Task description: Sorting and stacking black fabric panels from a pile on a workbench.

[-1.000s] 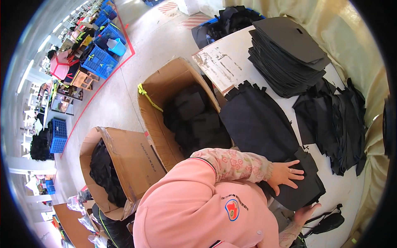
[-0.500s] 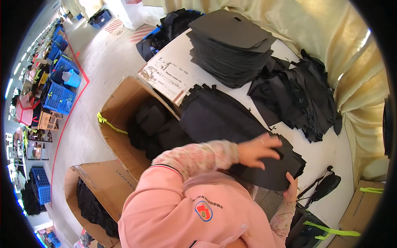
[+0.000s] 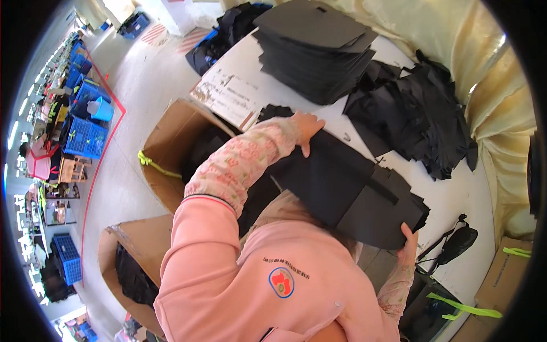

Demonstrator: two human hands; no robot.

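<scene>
Black cloth, one, with stiff dark panel, lies along the near edge of the white surface, left hand fingers apart over it, apparently keeping it flat, right hand fingers clamped on the panel, seemingly for steadiness.

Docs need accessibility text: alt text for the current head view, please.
Left hand touches black cloth on a white table; right hand touches the edge of a black panel at the cloth's right end. Beyond are a tall stack of black panels and a heap of black pieces; an open cardboard box stands at left.
</scene>
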